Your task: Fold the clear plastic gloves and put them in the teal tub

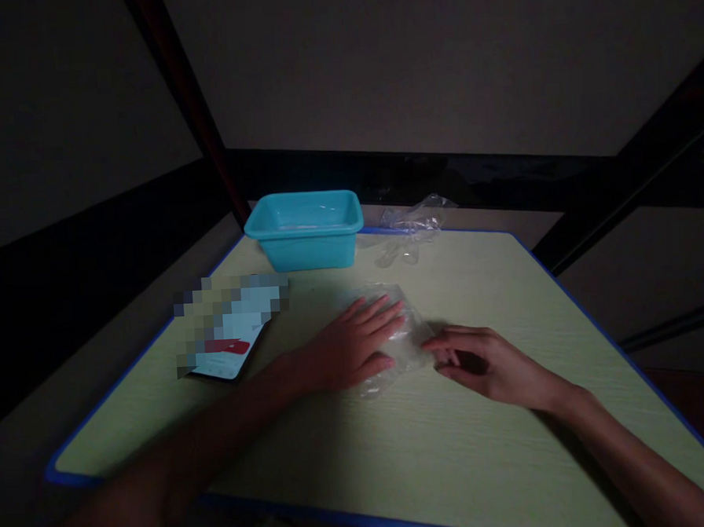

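Both forearms reach in from the near edge of the table point(351, 468), a pale green top with a blue rim, dimly lit. Left hand point(356, 343) lies flat, palm down, fingers spread and straight, pressing on a clear plastic bag point(404, 341) that rests on the table near its middle. Right hand point(481, 360) sits just beside it on the right, its fingers loosely curled with the tips touching the bag's right edge; whether it pinches the plastic or only touches it cannot be told in this light. The bag looks thin and crumpled, and most of its left part is hidden under the left palm.

To the left of the left forearm lies a flat printed packet point(229, 333), partly blurred, with a red mark on it. Farther back, near the far edge, stands a turquoise plastic tub point(306, 233), upright and open at the top. To its right lies a second heap of clear crumpled plastic point(412, 222), well apart from the hands.
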A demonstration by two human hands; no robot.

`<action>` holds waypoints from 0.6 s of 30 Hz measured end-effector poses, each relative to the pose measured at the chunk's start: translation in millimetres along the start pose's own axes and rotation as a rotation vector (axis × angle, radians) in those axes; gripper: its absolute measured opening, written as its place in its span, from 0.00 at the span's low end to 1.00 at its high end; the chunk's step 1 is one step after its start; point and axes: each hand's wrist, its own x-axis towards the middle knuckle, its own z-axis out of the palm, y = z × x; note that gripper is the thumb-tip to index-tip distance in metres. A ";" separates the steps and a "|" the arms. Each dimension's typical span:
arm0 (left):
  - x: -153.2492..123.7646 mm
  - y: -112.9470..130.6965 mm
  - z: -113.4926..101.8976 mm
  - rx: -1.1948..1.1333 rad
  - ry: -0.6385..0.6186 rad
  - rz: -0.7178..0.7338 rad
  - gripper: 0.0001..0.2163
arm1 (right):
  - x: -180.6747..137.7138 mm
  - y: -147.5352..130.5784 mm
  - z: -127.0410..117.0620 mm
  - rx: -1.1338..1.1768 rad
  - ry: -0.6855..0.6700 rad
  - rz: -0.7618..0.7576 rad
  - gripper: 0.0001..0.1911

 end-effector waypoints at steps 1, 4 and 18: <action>-0.2 -0.1 0.5 0.014 -0.020 -0.008 0.27 | -0.2 0.2 0.5 -0.099 0.016 -0.057 0.13; -0.7 -2.2 1.6 0.038 -0.063 -0.023 0.28 | -0.5 5.3 -0.6 -0.365 0.065 -0.152 0.16; -1.5 3.7 2.4 0.048 -0.074 0.006 0.27 | -5.4 16.0 -21.6 -0.329 -0.109 -0.163 0.26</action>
